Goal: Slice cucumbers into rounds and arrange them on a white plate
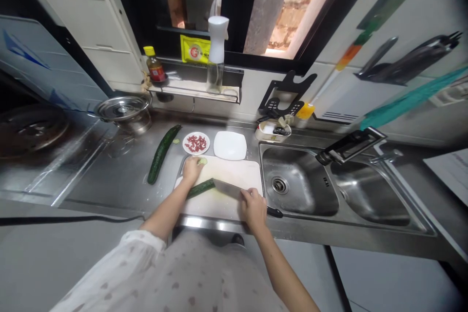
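Observation:
A white cutting board (234, 168) lies on the steel counter, with a dark green cucumber (201, 188) across it. My right hand (254, 208) is closed around a kitchen knife (227, 188); its blade rests at the cucumber's right end, and a black handle end sticks out past the hand. At the board's upper left, my left hand (192, 169) pinches a small pale cucumber slice (202, 161). Left of the board lies a whole cucumber (163, 155), with small cut bits beside its upper end.
Behind the board stand a small plate of diced red meat (196, 143) and a white square plate (230, 146). A double sink (300, 180) is to the right. A lidded steel pot (126, 112) sits at the left back, below a shelf with bottles (197, 88).

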The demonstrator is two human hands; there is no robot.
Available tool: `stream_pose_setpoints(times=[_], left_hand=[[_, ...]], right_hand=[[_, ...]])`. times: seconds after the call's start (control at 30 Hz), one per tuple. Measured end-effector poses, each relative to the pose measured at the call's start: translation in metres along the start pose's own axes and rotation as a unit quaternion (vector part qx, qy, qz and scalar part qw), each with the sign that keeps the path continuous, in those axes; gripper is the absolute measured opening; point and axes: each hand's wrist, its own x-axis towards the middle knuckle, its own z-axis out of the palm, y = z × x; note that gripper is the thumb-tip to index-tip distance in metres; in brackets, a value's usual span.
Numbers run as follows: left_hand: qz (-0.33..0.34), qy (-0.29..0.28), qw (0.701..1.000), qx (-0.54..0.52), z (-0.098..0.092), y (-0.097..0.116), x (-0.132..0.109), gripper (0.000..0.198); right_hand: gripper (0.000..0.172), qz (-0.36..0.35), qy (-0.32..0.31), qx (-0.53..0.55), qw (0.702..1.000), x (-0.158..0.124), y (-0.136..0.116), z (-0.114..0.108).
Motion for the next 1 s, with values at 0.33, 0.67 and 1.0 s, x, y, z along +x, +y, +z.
stream_pose_setpoints(times=[0.33, 0.67, 1.0], left_hand=[[-0.039, 0.0, 0.998, -0.048, -0.01, -0.005, -0.019, 0.03], [-0.017, -0.019, 0.998, -0.065, -0.01, -0.01, -0.043, 0.028], [0.046, -0.011, 0.995, -0.089, -0.015, 0.003, -0.077, 0.022]], right_hand=[[0.025, 0.028, -0.007, 0.011, 1.0, 0.003, -0.007, -0.001], [0.025, 0.006, 0.0, 0.027, 1.0, 0.001, -0.01, 0.002], [0.032, -0.002, 0.003, 0.124, 0.992, -0.001, -0.013, 0.007]])
